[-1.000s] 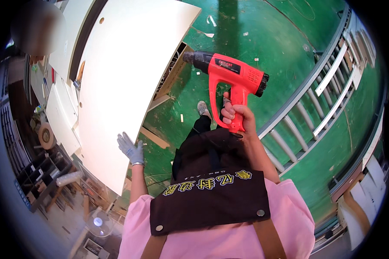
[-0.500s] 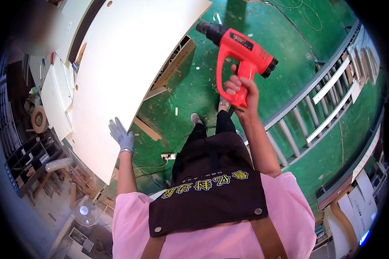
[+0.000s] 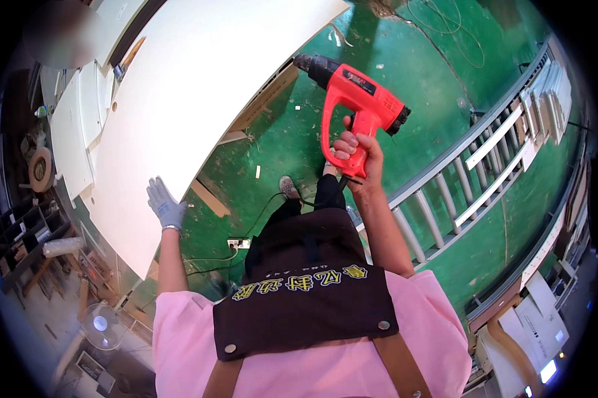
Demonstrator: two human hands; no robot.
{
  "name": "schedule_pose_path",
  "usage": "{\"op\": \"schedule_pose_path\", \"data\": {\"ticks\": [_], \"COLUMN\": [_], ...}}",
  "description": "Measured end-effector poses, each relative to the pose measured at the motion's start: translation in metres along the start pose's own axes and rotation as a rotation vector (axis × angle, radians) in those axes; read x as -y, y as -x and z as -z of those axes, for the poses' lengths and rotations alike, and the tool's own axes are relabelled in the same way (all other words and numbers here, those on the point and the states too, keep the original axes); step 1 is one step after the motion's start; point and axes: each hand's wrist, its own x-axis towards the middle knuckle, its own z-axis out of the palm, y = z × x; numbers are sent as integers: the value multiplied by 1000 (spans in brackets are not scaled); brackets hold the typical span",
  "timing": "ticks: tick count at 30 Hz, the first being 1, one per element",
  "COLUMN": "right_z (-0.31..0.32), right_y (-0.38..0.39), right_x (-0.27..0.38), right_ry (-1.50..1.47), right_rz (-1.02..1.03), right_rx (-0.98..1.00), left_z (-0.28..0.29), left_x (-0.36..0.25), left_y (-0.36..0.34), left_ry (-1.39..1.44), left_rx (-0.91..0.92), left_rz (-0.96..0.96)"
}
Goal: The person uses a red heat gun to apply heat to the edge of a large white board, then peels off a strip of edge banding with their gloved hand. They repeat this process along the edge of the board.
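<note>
My right hand [image 3: 357, 154] is bare and wrapped round the handle of a red heat gun [image 3: 365, 99]. The gun's dark nozzle points to the upper left and sits close to the right edge of a large white panel [image 3: 186, 99]; whether it touches cannot be told. On the near part of that panel, by its right edge, my left hand [image 3: 166, 204] lies flat in a grey glove with its fingers stretched out. It holds nothing.
A roller conveyor [image 3: 438, 205] runs along the right, with white strips [image 3: 544, 106] on its far end. A white power strip [image 3: 239, 243] and cables lie on the green floor. At the left are a fan [image 3: 103, 325], a tape roll [image 3: 42, 169] and dark bins [image 3: 27, 232].
The whole view has shifted, so my body and hands appear further left. The heat gun's nozzle is now nearer the panel's edge. My left hand stays flat on the panel.
</note>
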Motion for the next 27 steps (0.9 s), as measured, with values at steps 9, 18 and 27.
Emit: {"op": "schedule_pose_path", "data": {"ticks": [9,18,27], "right_z": [13,25,12], "right_y": [37,83,42], "right_x": [-64,-125,-84], "right_ry": [-60,-70,-101], "right_rz": [-89,-230,-133], "right_rx": [-21,-80,-44], "left_z": [-6,-16,-17], "left_x": [21,51,67], "left_y": [8,22,37], "left_ry": [96,92,88], "left_rx": [-56,-71,25], "left_rz": [-40,-7,258]}}
